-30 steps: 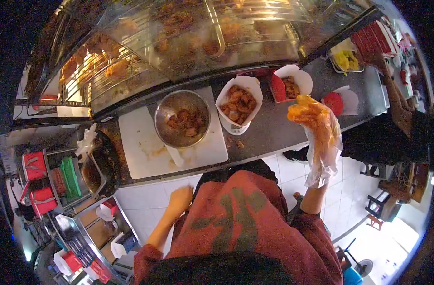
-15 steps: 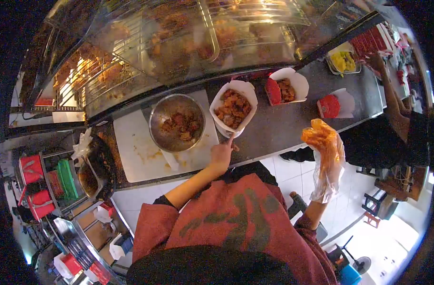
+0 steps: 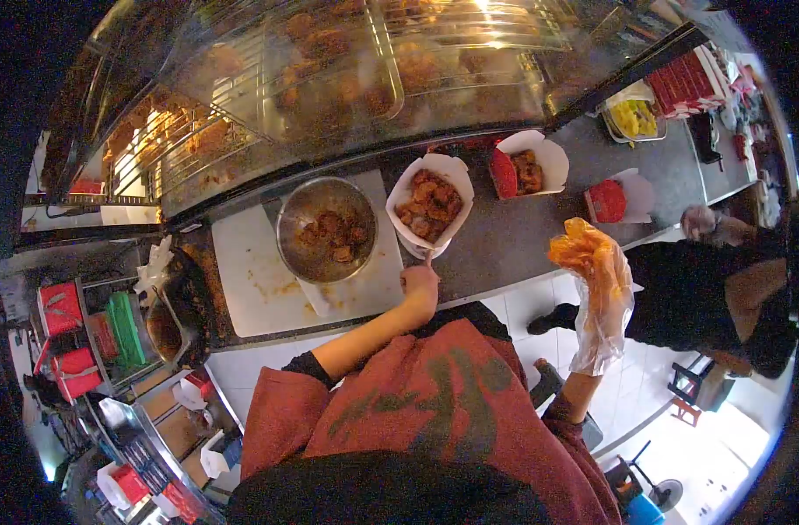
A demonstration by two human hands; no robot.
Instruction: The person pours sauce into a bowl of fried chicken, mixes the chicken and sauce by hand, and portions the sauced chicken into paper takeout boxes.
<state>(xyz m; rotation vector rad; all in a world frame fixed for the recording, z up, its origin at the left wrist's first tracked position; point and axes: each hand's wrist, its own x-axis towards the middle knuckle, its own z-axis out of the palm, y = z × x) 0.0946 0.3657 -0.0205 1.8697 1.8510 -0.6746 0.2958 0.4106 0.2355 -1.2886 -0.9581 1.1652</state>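
My left hand (image 3: 420, 291) is bare. Its index finger stretches to the near lower edge of an open white paper food box (image 3: 399, 210), while the other fingers curl in. Saucy fried chicken pieces (image 3: 430, 206) fill this box. To its left, a steel mixing bowl (image 3: 286, 249) rests on a white cutting board (image 3: 242, 254), with more chicken pieces (image 3: 334, 234) inside. My right hand (image 3: 599, 280), in a clear plastic glove smeared orange, is raised beside the counter edge, touching nothing. Its fingers look loosely bent and apart, with nothing visible in them.
A red and white box (image 3: 546, 157) with chicken and another red box (image 3: 608, 201) stand along the counter (image 3: 496, 236). Behind is a glass display case (image 3: 347, 144). A tray of yellow food (image 3: 634, 118) and stacked red boxes (image 3: 686, 83) are far right, near a person in black (image 3: 679, 284).
My left hand has shifted slightly right, its fingers more curled below the box. My right hand stays nearly still. The other person's arm has come down from the stacked boxes.
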